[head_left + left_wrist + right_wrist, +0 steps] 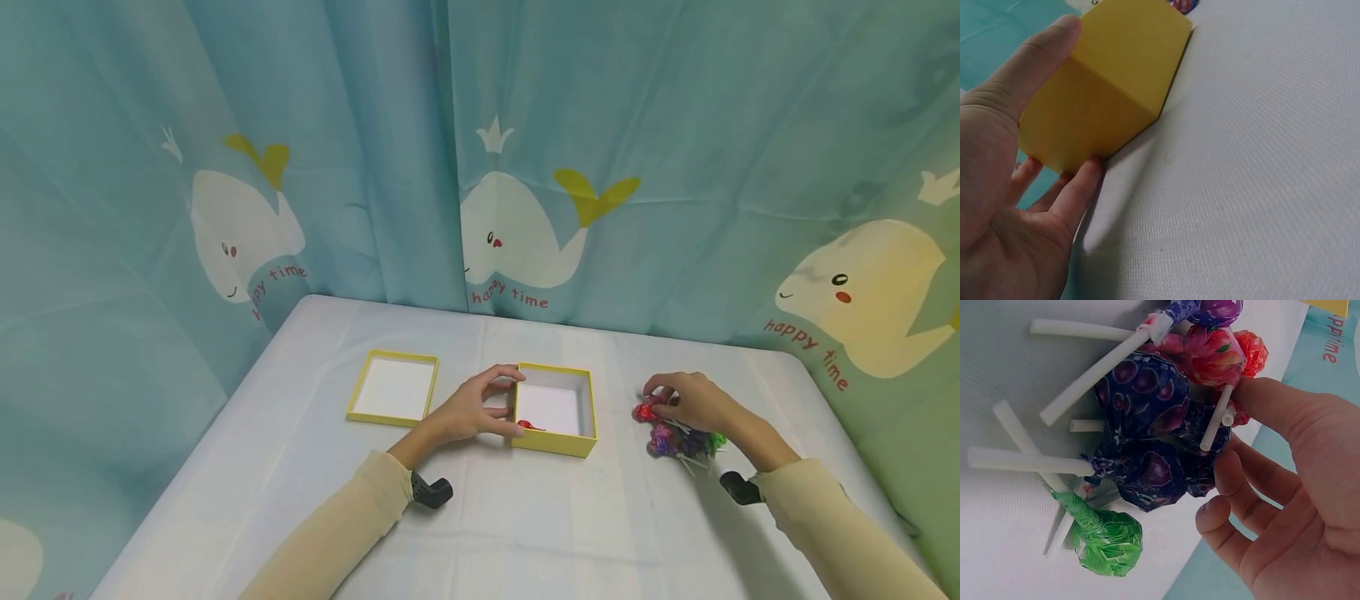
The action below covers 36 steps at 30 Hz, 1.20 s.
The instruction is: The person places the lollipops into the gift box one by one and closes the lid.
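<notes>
An uncovered yellow box [555, 443] with a white inside stands mid-table. In it, near the front left corner, lies a red lollipop [527, 424]. My left hand [480, 408] holds the box's left end, thumb by the front corner and fingers along the left wall. In the left wrist view, the thumb and fingertips touch the yellow walls [1085, 119]. At the right, my right hand [693, 400] reaches over a pile of wrapped lollipops [663, 440]. Its thumb and fingers close around a red lollipop [1241, 417] at the pile's far side, partly hidden by sticks.
The yellow-rimmed lid [393, 387] lies white side up, left of the box. Blue-purple lollipops [1150, 472] and a green lollipop [1110, 544] lie in the pile with crossing white sticks. A whale-printed curtain [390, 167] hangs behind the white-covered table [525, 525].
</notes>
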Available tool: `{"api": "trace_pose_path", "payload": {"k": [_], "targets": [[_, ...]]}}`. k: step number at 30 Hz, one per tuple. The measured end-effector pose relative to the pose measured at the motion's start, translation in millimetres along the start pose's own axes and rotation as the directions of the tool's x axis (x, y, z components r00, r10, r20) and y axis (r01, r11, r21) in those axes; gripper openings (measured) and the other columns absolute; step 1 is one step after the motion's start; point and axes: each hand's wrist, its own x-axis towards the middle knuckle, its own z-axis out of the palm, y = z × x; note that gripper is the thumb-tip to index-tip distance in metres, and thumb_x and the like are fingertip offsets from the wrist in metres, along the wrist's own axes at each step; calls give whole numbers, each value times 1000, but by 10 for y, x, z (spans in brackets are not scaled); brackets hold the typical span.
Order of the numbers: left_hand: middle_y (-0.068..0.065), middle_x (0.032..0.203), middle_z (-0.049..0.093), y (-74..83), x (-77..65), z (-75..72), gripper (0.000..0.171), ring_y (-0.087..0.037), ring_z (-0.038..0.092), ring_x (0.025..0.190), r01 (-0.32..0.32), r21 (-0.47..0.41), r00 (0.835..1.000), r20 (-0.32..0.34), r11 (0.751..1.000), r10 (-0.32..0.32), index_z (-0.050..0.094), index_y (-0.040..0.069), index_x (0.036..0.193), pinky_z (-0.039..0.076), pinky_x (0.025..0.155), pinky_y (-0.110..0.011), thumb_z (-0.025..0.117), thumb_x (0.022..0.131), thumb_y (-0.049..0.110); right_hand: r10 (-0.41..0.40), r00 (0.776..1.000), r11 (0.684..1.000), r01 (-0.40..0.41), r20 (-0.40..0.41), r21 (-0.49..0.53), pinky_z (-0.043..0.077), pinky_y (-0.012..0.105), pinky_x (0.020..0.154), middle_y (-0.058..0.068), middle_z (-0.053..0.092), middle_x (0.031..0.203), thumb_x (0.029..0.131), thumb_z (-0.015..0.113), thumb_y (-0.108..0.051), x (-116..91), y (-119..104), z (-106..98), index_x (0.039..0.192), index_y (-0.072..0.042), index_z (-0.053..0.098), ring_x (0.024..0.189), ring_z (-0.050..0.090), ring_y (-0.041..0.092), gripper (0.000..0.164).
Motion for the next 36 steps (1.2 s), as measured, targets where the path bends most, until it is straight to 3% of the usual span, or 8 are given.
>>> {"api": "trace_pose_path", "payload": {"k": [13,21,29,36], "targets": [[-3,165,28,1,-11,6,78,-29,42,145,0,24,1000,4,1000,0,49,4,144,55,103,-33,89,77,0,-12,999,1000,12,-37,-17,61,40,72,2,70,92,92,77,-9,-22,-13,37,107,-8,71,79,61,18,17],[-2,164,29,-10,2,1,78,-28,43,143,1,34,1000,-1,999,-1,50,6,144,55,103,-34,89,77,0,-54,998,998,54,-17,20,57,31,68,1,71,94,90,79,-9,-48,-141,-125,109,-8,71,82,62,18,20],[-3,164,29,-7,-6,10,78,-29,42,144,2,23,1000,-3,1000,-2,50,5,144,55,103,-34,89,77,0,-174,984,984,176,-43,40,58,24,63,-4,69,92,89,78,-4,-73,-318,-350,105,-11,71,76,62,13,18],[-5,164,30,5,-14,10,77,-31,41,144,-3,18,1000,-1,1000,3,49,4,144,55,103,-35,89,78,1,-264,959,959,273,-102,82,60,28,72,-7,68,95,91,78,-7,-75,-513,-526,105,-13,70,84,63,11,17]]}}
